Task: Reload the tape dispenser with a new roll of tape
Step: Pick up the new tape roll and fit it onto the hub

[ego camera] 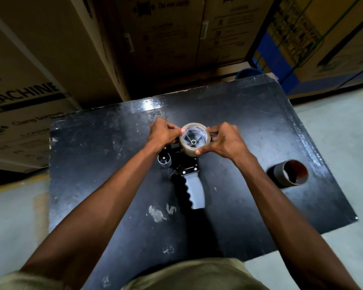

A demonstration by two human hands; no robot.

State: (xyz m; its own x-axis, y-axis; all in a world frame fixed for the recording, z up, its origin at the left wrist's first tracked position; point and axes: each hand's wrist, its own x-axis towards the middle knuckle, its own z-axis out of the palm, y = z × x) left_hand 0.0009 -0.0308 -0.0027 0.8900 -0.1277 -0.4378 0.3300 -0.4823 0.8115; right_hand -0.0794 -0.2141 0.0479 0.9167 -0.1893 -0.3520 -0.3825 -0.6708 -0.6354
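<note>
The new roll of tape point(194, 138) is sitting on the hub of the tape dispenser point(188, 170), which lies flat on the black table point(113, 164) with its grey handle point(195, 192) pointing back at you. Your right hand point(222, 143) has a grip on the roll's rim, thumb low and fingers at the far edge. Your left hand point(162, 132) pinches at the roll's left edge; I'd say you're hunting the loose end, though I can't make out any free tape. So seating looks done and threading is the step in hand. Next you'll need to peel that end free and lead it toward the roller point(164, 161). The empty core point(290, 173) lies well off to the right.
</note>
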